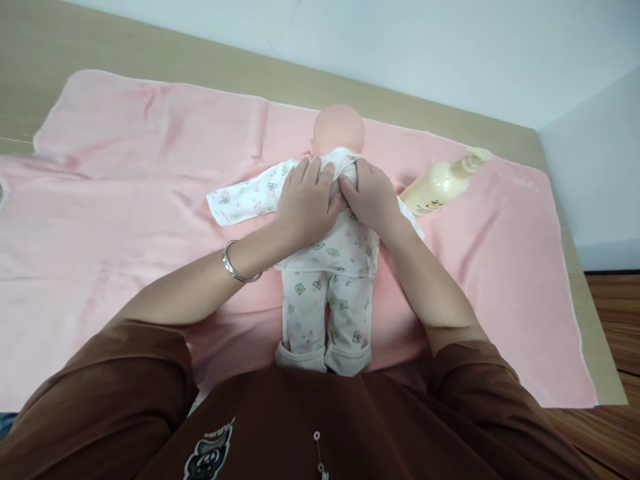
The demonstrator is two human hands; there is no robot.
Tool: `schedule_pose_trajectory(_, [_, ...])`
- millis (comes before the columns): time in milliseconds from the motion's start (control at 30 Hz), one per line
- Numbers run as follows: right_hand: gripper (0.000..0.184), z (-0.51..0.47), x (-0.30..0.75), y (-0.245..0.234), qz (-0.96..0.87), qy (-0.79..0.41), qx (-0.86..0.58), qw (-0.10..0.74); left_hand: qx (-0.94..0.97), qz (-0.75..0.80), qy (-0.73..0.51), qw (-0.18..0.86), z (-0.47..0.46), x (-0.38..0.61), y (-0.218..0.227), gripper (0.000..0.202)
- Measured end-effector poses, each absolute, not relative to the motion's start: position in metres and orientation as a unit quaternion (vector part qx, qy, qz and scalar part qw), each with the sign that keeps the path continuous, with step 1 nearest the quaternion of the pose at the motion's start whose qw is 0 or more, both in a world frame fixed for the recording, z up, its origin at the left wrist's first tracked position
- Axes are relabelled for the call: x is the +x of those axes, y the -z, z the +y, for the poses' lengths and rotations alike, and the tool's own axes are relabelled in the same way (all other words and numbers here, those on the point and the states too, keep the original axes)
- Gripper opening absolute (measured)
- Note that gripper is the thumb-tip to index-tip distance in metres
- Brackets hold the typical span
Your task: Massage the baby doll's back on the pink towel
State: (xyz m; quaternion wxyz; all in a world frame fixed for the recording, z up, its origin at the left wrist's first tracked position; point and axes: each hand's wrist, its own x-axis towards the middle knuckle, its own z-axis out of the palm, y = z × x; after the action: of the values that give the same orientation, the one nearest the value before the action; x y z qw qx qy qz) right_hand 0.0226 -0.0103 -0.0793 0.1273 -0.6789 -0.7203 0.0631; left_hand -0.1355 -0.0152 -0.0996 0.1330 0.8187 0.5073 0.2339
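A baby doll (pixel 340 127) lies with its head at the far side, in a white printed shirt (pixel 333 253) and matching printed trousers (pixel 305 313) with turned-up cuffs. My left hand (pixel 307 203) rests on the upper front of the shirt, fingers spread and fairly flat, thumb toward the other hand. Beside it, my right hand (pixel 373 200) is closed on the shirt's front near the collar, the cloth bunched at its thumb and fingers. One sleeve stretches out to the left. The other is mostly hidden behind my right wrist.
A pale yellow pump bottle (pixel 437 187) lies tilted on the pink blanket (pixel 150 247), right of the doll. The blanket covers most of the wooden table (pixel 200 60). A white wall (pixel 450 53) stands behind, and wooden flooring (pixel 615 313) shows at the right.
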Motion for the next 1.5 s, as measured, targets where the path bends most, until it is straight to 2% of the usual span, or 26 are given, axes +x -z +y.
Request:
schedule_pose_trajectory(167, [0.063,-0.031,0.012,0.076,-0.742,-0.032,-0.664,0.086,0.810,0.510,-0.245,0.153,0.004,-0.139,0.100,0.043])
schedule_pose_trajectory(333, [0.066,-0.056,-0.006,0.069,-0.765,-0.031,-0.640,0.061,0.792,0.535,-0.249,0.156,0.015,-0.139,0.103,0.040])
schedule_pose_trajectory(567, [0.051,-0.018,0.017,0.074,-0.715,-0.066,-0.687,0.113,0.803,0.537,-0.221,0.134,0.012,-0.140,0.105,0.051])
schedule_pose_trajectory(700, [0.051,-0.009,0.024,0.077,-0.699,-0.085,-0.701,0.114,0.800,0.537,-0.234,0.126,0.016,-0.141,0.108,0.047])
schedule_pose_trajectory(1100, [0.044,-0.008,0.024,0.092,-0.699,-0.035,-0.703,0.129,0.772,0.570,-0.250,0.124,0.017,-0.136,0.117,0.043])
schedule_pose_trajectory(1500, [0.038,-0.007,0.024,0.097,-0.682,-0.039,-0.718,0.137,0.768,0.582,-0.224,0.142,0.014,-0.135,0.106,0.035])
